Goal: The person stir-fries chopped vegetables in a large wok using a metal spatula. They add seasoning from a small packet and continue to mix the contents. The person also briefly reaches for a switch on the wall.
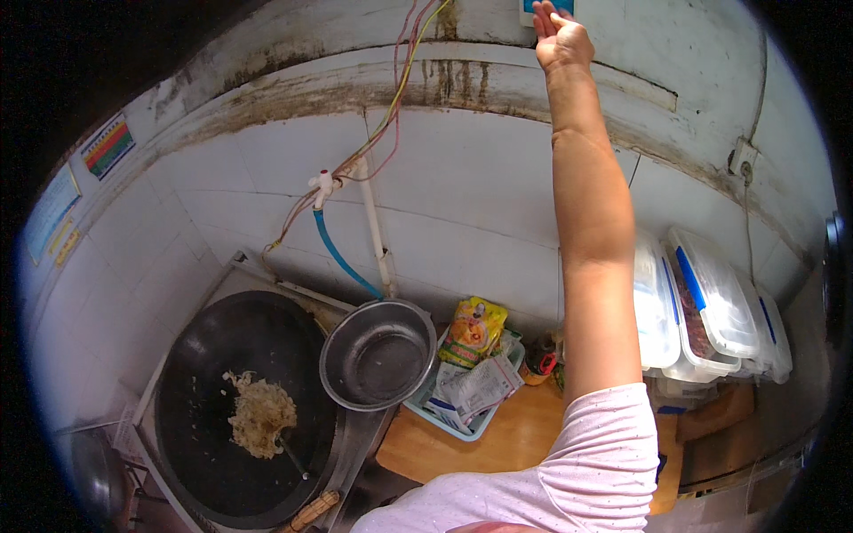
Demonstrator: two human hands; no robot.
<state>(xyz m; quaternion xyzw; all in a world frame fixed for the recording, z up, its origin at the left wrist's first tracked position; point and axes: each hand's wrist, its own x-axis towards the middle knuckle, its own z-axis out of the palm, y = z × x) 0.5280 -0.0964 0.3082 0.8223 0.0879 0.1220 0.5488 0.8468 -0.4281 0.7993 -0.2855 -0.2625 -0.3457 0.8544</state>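
Observation:
My right arm reaches up the wall, its sleeve pale pink. At the top edge my right hand (pixel 562 43) lies against or just in front of a small blue panel with a white edge (pixel 530 16); whether it touches cannot be made out. Its fingers point upward, loosely bent and partly apart, with nothing seen in them. My left hand is out of view. At the lower left stands a large black wok (pixel 200 355). Cooked, shredded-looking pale food (pixel 262 413) lies in it, with a ladle or spatula (pixel 293 455) resting in the food.
A metal basin (pixel 378 355) sits beside the wok, under a blue hose (pixel 333 258). Right of it, a light-blue basket (pixel 471 431) holds seasoning packets (pixel 473 333) on a wooden board (pixel 524 435). Lidded plastic boxes (pixel 715 293) stand at right. Wires (pixel 388 120) hang along the wall.

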